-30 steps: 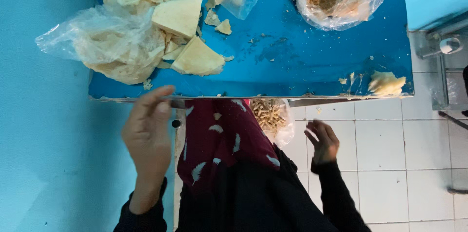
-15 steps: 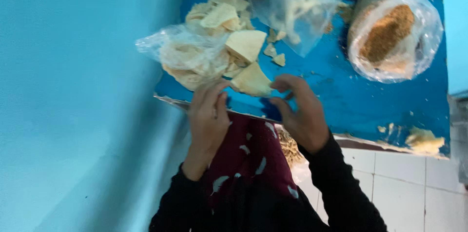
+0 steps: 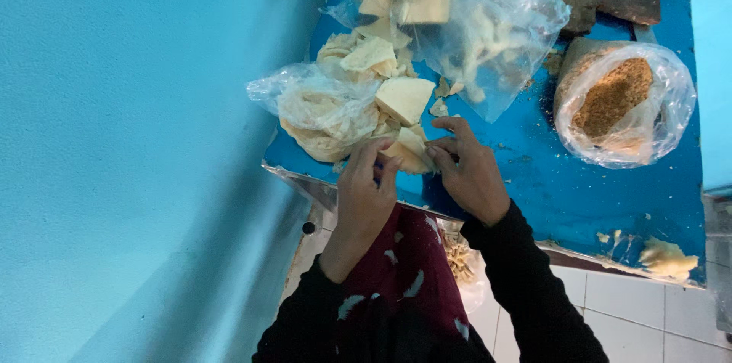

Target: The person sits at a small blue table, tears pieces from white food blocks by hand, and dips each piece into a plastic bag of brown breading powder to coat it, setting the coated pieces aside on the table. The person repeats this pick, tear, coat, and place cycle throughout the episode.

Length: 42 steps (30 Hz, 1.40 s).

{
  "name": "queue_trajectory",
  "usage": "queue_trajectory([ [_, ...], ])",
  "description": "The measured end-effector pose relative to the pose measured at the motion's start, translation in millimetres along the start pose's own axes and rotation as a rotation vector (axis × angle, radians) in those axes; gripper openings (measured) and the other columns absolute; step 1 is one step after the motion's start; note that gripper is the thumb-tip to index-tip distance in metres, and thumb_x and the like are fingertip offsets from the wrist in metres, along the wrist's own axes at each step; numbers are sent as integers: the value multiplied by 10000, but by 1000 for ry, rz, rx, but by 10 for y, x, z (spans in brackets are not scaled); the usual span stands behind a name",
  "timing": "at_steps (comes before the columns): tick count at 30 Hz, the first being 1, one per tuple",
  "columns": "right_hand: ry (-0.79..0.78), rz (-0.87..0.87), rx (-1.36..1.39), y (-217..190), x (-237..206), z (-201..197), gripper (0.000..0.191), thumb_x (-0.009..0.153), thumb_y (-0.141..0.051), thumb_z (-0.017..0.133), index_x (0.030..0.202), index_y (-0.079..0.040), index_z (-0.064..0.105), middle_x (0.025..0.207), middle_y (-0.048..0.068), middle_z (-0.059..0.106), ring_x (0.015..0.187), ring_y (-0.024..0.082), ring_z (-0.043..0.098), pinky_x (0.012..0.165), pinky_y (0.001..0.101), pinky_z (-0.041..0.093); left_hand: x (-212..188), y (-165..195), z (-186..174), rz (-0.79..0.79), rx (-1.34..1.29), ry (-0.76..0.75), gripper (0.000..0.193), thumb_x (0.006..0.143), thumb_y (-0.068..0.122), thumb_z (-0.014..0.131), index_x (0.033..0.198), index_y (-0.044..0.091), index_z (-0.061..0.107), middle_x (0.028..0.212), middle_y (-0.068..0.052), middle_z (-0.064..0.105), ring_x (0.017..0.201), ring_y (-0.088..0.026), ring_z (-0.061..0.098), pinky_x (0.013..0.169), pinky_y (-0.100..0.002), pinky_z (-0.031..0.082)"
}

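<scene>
Both hands meet over a pale yellow dough sheet at the near edge of the blue table. My left hand pinches its left side with the fingertips. My right hand holds its right side, fingers curled over it. More pale dough pieces lie stacked just beyond, partly on a crumpled clear plastic bag.
A large clear bag of pale pieces lies at the back of the table. A bag of brown crumbly filling sits at the right. A scrap of dough lies near the front right corner. A turquoise wall stands left; white floor tiles below.
A second ago my hands were off the table, below its edge. They rose to the dough sheet and now grip it from both sides; the view shifted left and closer.
</scene>
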State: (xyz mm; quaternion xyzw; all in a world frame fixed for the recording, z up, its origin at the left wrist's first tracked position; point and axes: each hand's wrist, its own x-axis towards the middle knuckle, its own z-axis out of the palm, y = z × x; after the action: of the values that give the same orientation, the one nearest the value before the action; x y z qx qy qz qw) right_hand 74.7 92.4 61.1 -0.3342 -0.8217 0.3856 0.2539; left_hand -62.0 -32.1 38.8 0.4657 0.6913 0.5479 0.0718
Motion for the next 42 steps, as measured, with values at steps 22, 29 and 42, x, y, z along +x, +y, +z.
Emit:
queue_trajectory([
  [22,-68,135,398,-73,-18,51,563,907,16,683,1420,-30,455,987,99,769,875,145,724,756,286,582,83,-138,218,-162,-426,-48,325,957,-40,656,1243,-3,506,1057,-139,695,944,-183,766,719,-276,621],
  [29,32,5,230,-140,-72,227,565,896,30,693,1392,-55,436,999,105,741,892,155,753,745,280,607,60,-160,239,-184,-486,-15,343,944,-51,673,1236,-2,500,1053,-126,651,943,-155,730,745,-260,613],
  [42,75,54,261,-106,-95,261,536,921,42,666,1395,-34,428,1026,119,731,928,171,743,782,312,606,42,-268,246,-218,-576,-49,192,1006,-44,582,1190,-8,540,965,-72,688,857,-96,677,758,-241,575],
])
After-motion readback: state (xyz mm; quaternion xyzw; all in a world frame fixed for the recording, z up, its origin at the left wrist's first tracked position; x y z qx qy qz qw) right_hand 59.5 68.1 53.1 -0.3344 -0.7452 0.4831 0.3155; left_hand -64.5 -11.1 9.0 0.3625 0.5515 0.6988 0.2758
